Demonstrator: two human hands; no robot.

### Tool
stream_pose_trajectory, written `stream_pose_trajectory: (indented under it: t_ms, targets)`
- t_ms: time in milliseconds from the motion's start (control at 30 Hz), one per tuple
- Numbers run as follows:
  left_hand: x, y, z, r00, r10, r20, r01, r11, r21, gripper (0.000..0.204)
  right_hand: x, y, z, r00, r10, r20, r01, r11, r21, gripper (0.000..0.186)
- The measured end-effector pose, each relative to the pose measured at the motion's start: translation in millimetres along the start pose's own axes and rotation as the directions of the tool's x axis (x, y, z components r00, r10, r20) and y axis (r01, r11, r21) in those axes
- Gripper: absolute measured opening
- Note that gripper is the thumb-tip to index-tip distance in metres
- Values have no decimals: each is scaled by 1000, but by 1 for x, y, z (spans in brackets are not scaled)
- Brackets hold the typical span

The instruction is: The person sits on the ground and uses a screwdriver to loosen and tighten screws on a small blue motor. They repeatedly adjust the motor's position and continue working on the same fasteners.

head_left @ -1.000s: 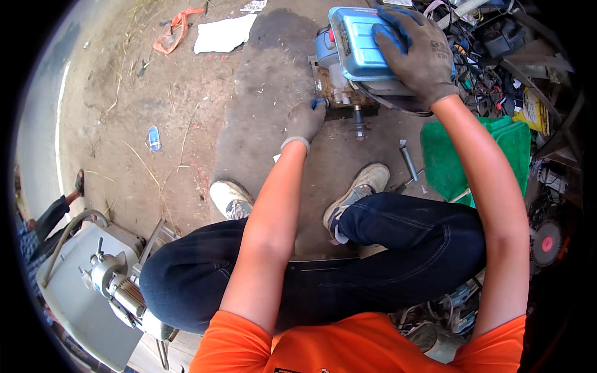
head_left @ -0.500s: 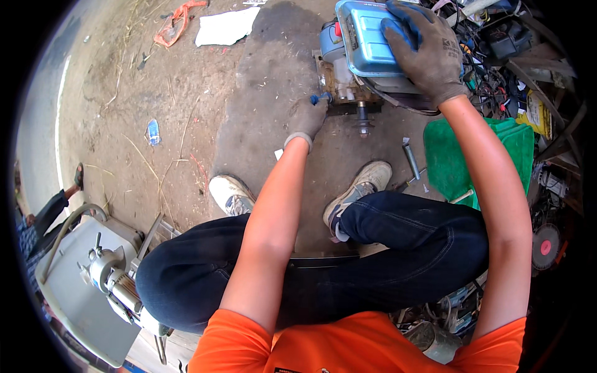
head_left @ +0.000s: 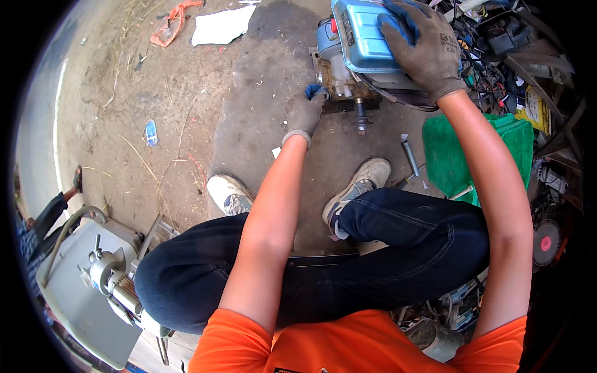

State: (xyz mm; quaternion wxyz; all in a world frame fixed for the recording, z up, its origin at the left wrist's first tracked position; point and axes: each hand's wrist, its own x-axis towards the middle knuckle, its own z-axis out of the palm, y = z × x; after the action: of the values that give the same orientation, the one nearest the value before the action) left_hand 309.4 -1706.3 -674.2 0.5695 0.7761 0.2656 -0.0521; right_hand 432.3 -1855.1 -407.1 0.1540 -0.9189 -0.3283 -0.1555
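Note:
A small engine [head_left: 341, 79] with a light blue fuel tank [head_left: 367, 42] stands on the ground in front of me. My right hand [head_left: 424, 46], in a grey-brown glove with a blue palm, lies over the tank's right side with thumb and fingers spread. My left hand [head_left: 306, 109], gloved the same way, is at the engine's lower left corner. Its blue fingertips are closed together against the engine, and whatever is between them is hidden. Close to that hand, a metal shaft [head_left: 361, 115] sticks out of the engine toward me.
A green sack [head_left: 476, 155] and a metal tube [head_left: 410, 157] lie right of my shoes. Cables and machine parts [head_left: 504, 37] pile up along the right. At lower left stands a grey machine [head_left: 112, 273]; beyond it are a person's legs [head_left: 53, 217]. A white sheet [head_left: 222, 25] lies far left.
My left hand has turned slightly at the engine's corner, so more of its blue fingertips shows. My right hand stays on the tank. The whole view has shifted a little.

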Motion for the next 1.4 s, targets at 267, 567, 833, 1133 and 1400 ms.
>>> stream_pose_trajectory:
  t_ms: [267, 567, 833, 1133, 1400]
  targets:
    - [-3, 7, -10, 977, -76, 200, 140, 935, -327, 24, -2, 0, -4, 1000, 22, 17, -22, 1000, -2, 34]
    - [5, 13, -11, 953, -302, 22, 302, 953, -18, 31, 0, 0, -4, 1000, 10, 18, -10, 1000, -4, 34]
    - [-12, 16, -19, 974, 209, 88, -216, 972, 88, 40, 0, -3, -4, 1000, -3, 2, 3, 1000, -4, 33]
    - [-15, 15, -22, 989, 134, 62, -123, 981, -150, 42, 1, -1, -2, 1000, 0, -9, 0, 1000, 7, 32]
    - [-10, 7, -21, 978, 185, 100, -201, 964, 177, 42, -1, -2, -2, 999, 51, -1, -51, 999, 4, 35]
